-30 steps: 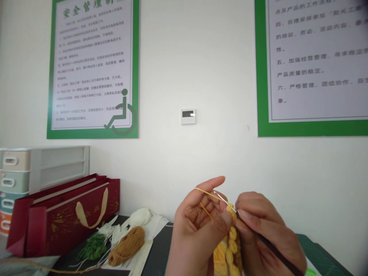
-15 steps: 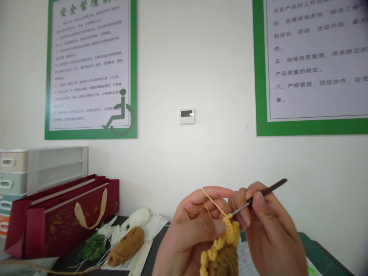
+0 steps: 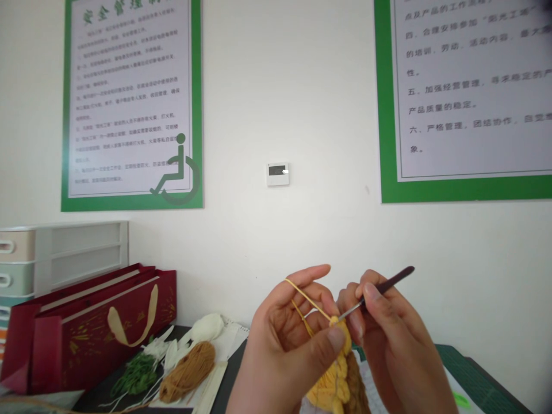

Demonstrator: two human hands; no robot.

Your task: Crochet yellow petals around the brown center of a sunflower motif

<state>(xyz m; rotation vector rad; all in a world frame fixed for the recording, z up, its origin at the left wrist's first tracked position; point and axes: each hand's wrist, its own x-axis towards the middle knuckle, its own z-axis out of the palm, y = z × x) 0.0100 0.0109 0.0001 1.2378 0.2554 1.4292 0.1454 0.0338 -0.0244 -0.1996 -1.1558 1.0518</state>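
Low in our view, near the middle: our two hands meet over the dark tabletop (image 3: 235, 374), in front of a pale wall.
Left hand: our left hand (image 3: 287, 351) pinches the yellow crochet piece (image 3: 334, 382) between thumb and fingers; a thin yellow yarn strand (image 3: 304, 294) runs over the raised forefinger.
Right hand: our right hand (image 3: 392, 345) grips the crochet hook (image 3: 379, 290), its slim metal tip touching the top of the piece, its dark handle slanting up to the right.
Crochet piece: bumpy, ruffled yellow stitches with a brown ribbed part beside them.
Containers: a dark red gift bag (image 3: 81, 333) with a cream ribbon handle lies at the left; we cannot see inside. Behind it stands a plastic drawer unit (image 3: 52, 250), drawers closed.
Loose materials: a tan yarn skein (image 3: 187, 371), green fibres (image 3: 138, 372) and a white bundle (image 3: 207, 328) lie beside the bag.
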